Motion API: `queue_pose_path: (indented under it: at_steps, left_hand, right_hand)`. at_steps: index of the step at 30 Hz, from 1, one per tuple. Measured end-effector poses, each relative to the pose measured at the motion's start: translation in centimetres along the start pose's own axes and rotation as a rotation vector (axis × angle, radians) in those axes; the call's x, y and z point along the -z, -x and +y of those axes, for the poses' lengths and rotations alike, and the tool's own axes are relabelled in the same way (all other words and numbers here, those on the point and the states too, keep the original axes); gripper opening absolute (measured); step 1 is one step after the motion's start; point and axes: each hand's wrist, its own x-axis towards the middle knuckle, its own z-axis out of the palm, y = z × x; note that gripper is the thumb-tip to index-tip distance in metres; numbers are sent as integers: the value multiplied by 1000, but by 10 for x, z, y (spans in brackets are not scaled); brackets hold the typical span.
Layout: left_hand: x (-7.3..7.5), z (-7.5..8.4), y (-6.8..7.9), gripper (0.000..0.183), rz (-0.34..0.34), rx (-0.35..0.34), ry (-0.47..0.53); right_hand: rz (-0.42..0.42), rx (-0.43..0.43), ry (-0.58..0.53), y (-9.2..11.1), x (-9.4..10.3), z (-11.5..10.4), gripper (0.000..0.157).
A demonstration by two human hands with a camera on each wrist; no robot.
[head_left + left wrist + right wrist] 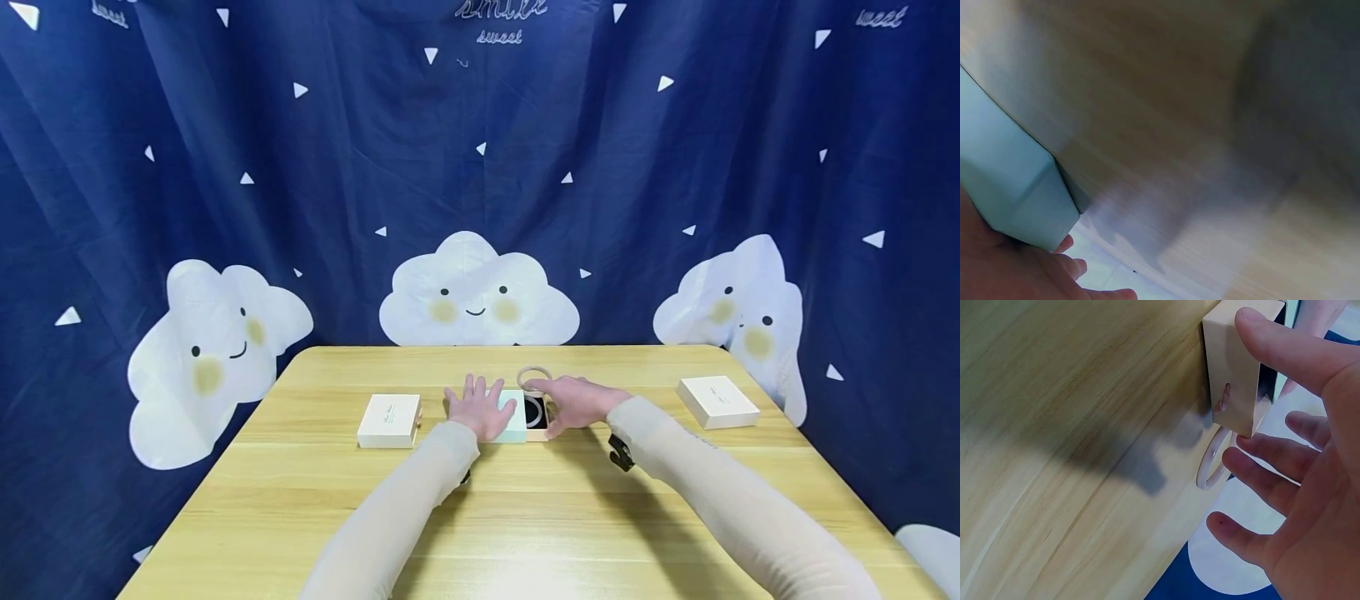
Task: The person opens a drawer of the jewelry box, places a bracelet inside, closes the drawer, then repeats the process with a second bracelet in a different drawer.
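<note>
Blue curtain, top centre: "smile" in script, "sweet" directly beneath
Curtain, top left: "sweet"
Curtain, top right: "sweet"
Left white box, top face: dark script lettering above finer print, too small to read
Right white box, top face: small faint print, illegible

A dark blue curtain with loose vertical folds fills the upper frame and runs down both sides. Small white triangles dot it, and pale lettering reads "smile" and "sweet" at the top centre. Smiling white clouds with yellow cheeks sit at centre and left; another, creased by folds, is at right. Below, a light wood-grain surface with rounded far corners catches a bright glare at bottom centre.
</note>
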Motion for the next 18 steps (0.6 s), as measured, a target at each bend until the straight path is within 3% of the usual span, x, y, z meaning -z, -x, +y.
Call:
queue_pose_path:
  at_steps: [5, 12, 18]
  left_hand:
    - [-1, 0, -2, 66, -20, 5, -13]
    - [0, 0, 0, 65, 10, -6, -9]
    - [-12, -5, -13, 68, -11, 11, -17]
  right_hand:
    - [16, 17, 3, -2, -2, 1, 99]
    - [12, 16, -2, -5, -4, 1, 100]
    - [18, 20, -23, -4, -3, -1, 101]
